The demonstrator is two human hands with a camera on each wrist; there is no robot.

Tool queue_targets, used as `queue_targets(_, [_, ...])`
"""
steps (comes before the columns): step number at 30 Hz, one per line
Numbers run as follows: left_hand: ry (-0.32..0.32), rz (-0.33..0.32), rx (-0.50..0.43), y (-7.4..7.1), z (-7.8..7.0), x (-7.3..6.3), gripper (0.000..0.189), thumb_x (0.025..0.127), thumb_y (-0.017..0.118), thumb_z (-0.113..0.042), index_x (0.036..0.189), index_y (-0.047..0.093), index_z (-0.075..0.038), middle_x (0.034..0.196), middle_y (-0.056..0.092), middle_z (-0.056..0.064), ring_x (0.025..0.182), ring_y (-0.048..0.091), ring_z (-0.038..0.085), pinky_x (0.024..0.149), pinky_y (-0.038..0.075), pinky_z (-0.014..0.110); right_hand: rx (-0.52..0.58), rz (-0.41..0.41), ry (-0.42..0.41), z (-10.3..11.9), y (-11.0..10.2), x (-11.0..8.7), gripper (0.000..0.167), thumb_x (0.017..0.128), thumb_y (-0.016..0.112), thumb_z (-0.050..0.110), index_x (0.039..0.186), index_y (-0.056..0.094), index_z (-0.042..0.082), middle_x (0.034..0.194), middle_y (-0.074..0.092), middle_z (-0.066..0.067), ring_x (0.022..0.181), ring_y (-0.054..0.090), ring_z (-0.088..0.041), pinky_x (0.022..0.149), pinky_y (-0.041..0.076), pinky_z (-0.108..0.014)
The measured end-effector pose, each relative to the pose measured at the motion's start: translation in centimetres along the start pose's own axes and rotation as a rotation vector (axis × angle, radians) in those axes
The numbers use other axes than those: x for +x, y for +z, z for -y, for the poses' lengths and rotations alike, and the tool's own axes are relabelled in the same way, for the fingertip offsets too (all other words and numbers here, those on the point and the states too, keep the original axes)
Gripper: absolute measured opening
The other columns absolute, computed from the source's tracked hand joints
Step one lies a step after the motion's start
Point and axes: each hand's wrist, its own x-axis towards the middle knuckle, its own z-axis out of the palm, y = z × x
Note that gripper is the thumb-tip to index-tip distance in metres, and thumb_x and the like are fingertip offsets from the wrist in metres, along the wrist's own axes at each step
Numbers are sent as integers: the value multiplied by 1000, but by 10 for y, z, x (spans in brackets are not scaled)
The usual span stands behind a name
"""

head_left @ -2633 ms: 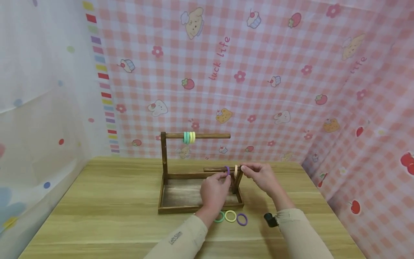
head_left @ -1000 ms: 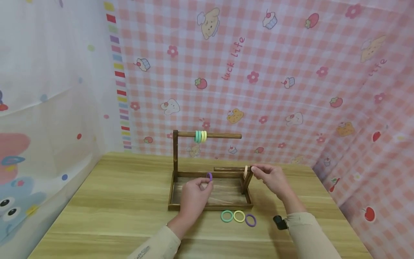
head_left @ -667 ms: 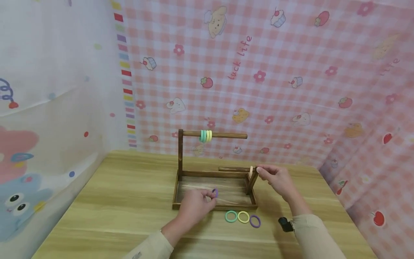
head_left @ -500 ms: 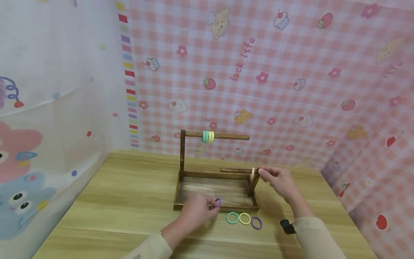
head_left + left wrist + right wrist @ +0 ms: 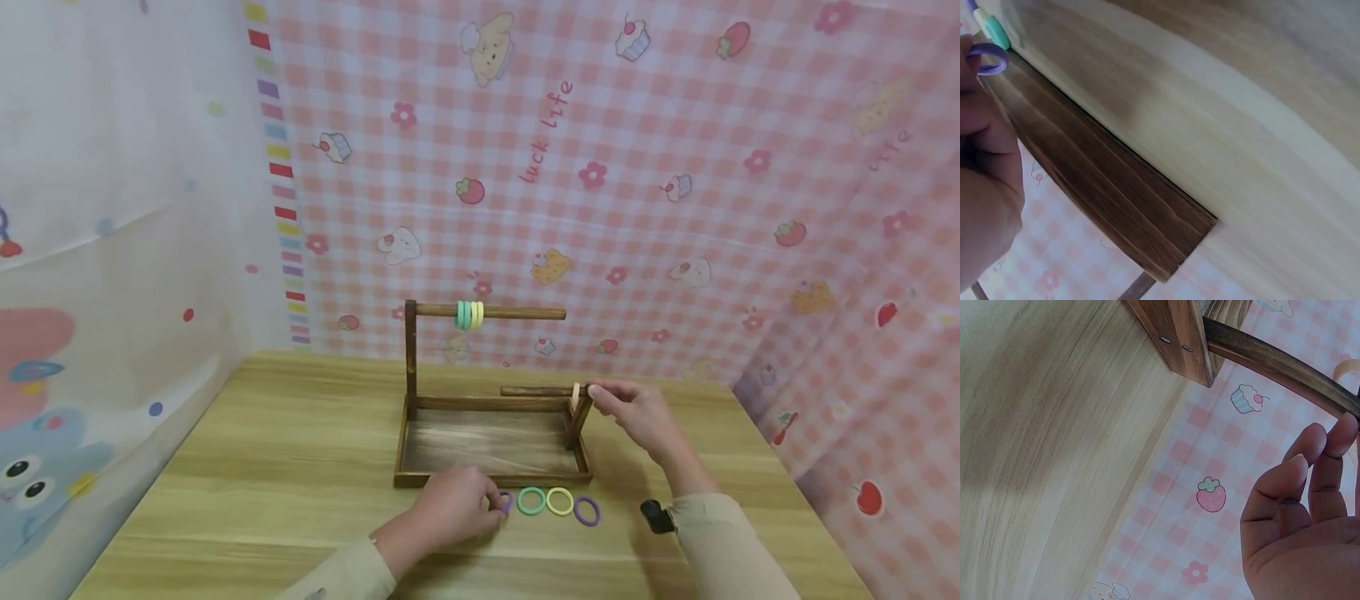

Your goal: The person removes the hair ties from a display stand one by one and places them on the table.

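Left hand [image 5: 453,507] at lower centre of the frame, thumb and finger pinching a purple ring [image 5: 1004,59] near the tray's [image 5: 491,481] front wall; whether it touches the worktop [image 5: 300,450] I can't tell. Just right of it, flat in a row: green ring [image 5: 532,513], yellow ring [image 5: 559,515], second purple ring [image 5: 584,497]. Right hand [image 5: 637,417], right of centre, fingertips gripping the short post's [image 5: 579,421] top; pale ring [image 5: 576,395] around the lower rod [image 5: 536,391] beside it. Upper rod [image 5: 525,313], mid-frame, carries two green hoops [image 5: 463,315] and two yellow hoops [image 5: 477,315], bunched left of its middle.
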Motion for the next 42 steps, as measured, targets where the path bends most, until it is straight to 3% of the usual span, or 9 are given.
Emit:
queue_targets(2, [7,-14,34,2,0,2,7,88,87,-34,83,84,-31,94,79,-12,82,63,7,73,57,38,-3,-1,-2,1,0,1,51,105,67,50,140,72,13,133,75,-16,115,71,-25,100,59,-48])
queue_targets(4, [6,-18,45,4,1,4,6,87,87,-33,83,84,-30,92,78,-13,79,60,4,70,54,33,-5,-3,-4,2,1,1,51,105,67,50,139,72,13,131,76,-16,114,72,-24,100,59,-49])
queue_targets(10, [-13,-31,24,12,1,11,6,88,87,-31,83,84,-29,94,82,-12,77,63,2,64,49,24,7,-6,-9,2,1,1,47,106,67,44,137,73,10,126,78,-16,106,72,-18,90,58,-37])
queue_targets(24, [-45,-48,59,21,-1,15,12,88,85,-33,77,82,-29,81,76,-17,72,59,2,62,47,29,20,-11,-13,2,1,1,45,106,68,42,137,73,11,123,78,-16,104,70,-18,86,55,-32])
queue_targets(29, [-74,-30,-47,16,-3,16,8,89,83,-31,84,83,-24,79,74,-17,66,54,-1,60,44,24,27,-16,-18,1,1,1,44,106,69,39,137,73,9,120,78,-17,100,68,-14,85,55,-34])
queue_targets(34, [-107,-20,-234,10,-3,19,6,88,85,-25,86,82,-20,76,71,-15,60,51,0,57,43,22,33,-17,-13,1,2,1,42,106,69,38,136,74,8,115,79,-14,97,67,-12,84,55,-36])
queue_targets(36, [-115,-28,-309,8,-5,22,7,89,86,-23,88,82,-17,65,66,-13,54,49,1,52,40,21,35,-18,-17,1,2,1,42,106,69,37,136,74,8,110,78,-12,96,67,-12,82,55,-34])
queue_targets(38, [-124,-52,-372,7,-10,28,8,90,85,-23,92,82,-16,55,57,-13,47,44,1,47,35,21,40,-20,-23,2,2,1,42,106,70,37,135,74,7,105,77,-9,95,66,-13,81,54,-34])
queue_targets(42, [-153,-187,-447,9,-28,44,21,91,84,-28,105,84,-12,44,41,-15,39,34,0,41,29,20,33,-25,-23,3,1,1,42,106,69,38,135,74,8,107,77,-11,96,66,-14,82,55,-34])
